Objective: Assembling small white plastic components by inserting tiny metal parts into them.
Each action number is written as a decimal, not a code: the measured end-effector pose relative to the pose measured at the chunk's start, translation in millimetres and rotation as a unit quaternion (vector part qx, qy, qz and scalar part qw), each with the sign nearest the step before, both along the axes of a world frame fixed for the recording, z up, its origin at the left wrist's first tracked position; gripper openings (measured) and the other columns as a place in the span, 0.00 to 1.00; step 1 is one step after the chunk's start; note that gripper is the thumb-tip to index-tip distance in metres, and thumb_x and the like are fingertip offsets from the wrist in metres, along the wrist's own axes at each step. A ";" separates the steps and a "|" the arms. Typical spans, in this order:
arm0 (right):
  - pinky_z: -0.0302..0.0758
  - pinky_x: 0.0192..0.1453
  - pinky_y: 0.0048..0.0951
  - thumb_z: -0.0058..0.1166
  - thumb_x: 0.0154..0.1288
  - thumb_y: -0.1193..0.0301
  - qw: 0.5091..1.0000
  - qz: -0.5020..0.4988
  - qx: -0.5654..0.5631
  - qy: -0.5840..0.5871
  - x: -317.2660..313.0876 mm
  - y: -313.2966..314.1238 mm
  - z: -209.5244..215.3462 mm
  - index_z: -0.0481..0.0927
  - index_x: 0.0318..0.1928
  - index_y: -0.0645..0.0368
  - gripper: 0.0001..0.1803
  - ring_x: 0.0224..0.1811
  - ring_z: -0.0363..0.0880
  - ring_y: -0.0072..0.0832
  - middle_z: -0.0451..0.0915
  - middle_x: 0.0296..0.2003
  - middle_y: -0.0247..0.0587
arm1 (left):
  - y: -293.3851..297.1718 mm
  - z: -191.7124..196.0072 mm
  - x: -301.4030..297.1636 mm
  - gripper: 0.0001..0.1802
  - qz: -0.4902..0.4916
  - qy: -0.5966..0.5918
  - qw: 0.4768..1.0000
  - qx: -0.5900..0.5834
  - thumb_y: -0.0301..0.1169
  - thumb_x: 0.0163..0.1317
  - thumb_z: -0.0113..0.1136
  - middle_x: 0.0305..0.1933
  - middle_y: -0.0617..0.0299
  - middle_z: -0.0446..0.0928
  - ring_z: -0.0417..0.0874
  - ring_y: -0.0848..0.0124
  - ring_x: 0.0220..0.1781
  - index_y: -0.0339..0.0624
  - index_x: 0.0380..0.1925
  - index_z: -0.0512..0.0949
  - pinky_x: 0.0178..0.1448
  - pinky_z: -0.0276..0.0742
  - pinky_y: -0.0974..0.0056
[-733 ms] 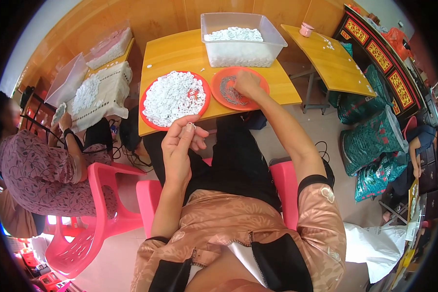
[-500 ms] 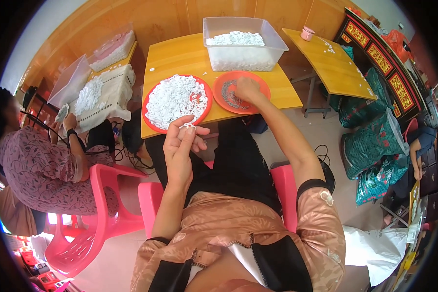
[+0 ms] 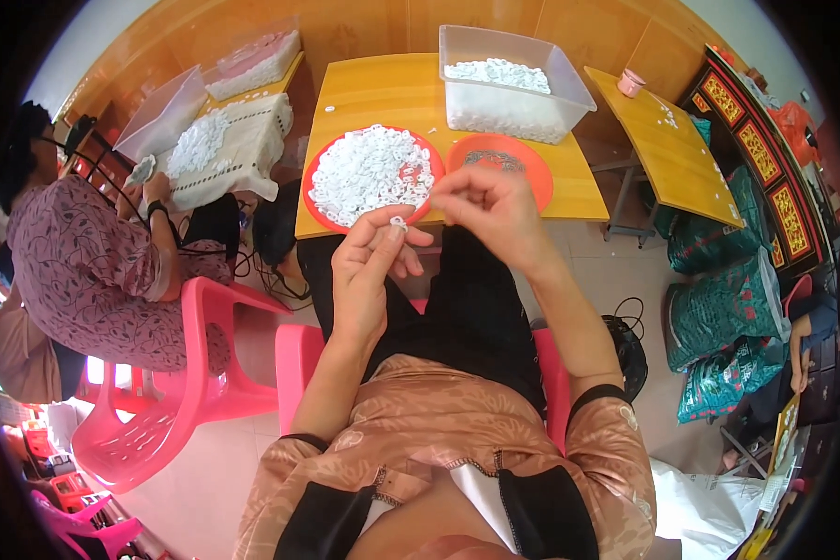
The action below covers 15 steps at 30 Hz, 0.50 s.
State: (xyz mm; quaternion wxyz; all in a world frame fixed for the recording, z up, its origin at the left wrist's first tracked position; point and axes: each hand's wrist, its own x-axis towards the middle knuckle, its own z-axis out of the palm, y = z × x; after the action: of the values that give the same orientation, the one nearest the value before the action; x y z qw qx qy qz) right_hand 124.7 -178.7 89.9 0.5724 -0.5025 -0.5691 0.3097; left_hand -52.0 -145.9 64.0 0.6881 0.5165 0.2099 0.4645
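Between the thumb and forefinger of my left hand [image 3: 375,250] is a small white plastic piece [image 3: 399,223] with an opening in it; the other fingers curl loosely. My right hand [image 3: 497,213] is close by on the right, its fingertips pinched together. Whatever lies in that pinch is too small to make out. Behind the hands, a red plate [image 3: 309,198] bears a heap of similar white plastic pieces [image 3: 364,168]. Beside it is an orange plate [image 3: 536,168] with small grey metal parts [image 3: 495,159], partly hidden by my right hand.
A clear plastic bin [image 3: 509,118] of white pieces stands at the back of the yellow table [image 3: 373,89]. On the left, a person [image 3: 103,271] works at a cloth-covered table [image 3: 261,154]. To the right are another yellow table [image 3: 672,140], a pink cup [image 3: 631,83] and green sacks [image 3: 723,308].
My right hand has left the orange plate and come back toward my left hand, fingers pinched. My left hand still holds the white piece. The view has shifted slightly.
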 end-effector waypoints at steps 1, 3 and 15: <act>0.73 0.35 0.16 0.57 0.59 0.78 0.999 0.016 0.013 -0.039 -5.3 -5.2 0.3 0.79 0.37 0.65 0.06 0.30 0.76 0.15 0.80 0.29 0.32 | -1.5 0.9 0.2 0.13 -0.001 0.000 1.000 0.000 0.30 0.67 0.49 0.34 0.59 0.81 0.73 0.82 0.26 0.36 0.47 0.74 0.31 0.64 0.78; 0.74 0.36 0.16 0.57 0.59 0.78 0.996 0.003 0.051 -0.071 -13.1 -9.8 -0.3 0.79 0.40 0.65 0.07 0.31 0.77 0.15 0.80 0.30 0.32 | -3.8 2.0 0.0 0.13 0.006 -0.006 1.000 0.019 0.30 0.67 0.49 0.33 0.61 0.80 0.73 0.81 0.26 0.36 0.48 0.74 0.31 0.64 0.78; 0.75 0.38 0.18 0.55 0.60 0.78 0.997 0.022 0.064 -0.041 -25.0 -19.1 2.9 0.78 0.43 0.64 0.10 0.33 0.78 0.15 0.80 0.34 0.34 | -5.5 4.8 1.2 0.17 0.000 0.002 0.998 0.063 0.27 0.67 0.48 0.29 0.62 0.77 0.72 0.81 0.26 0.37 0.55 0.66 0.31 0.64 0.77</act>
State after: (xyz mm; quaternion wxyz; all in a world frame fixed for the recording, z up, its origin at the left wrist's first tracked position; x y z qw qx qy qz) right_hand 99.6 -197.8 92.8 0.5724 -0.4646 -0.6218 0.2643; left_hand -50.8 -151.4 68.8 0.6534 0.5599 0.1817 0.4759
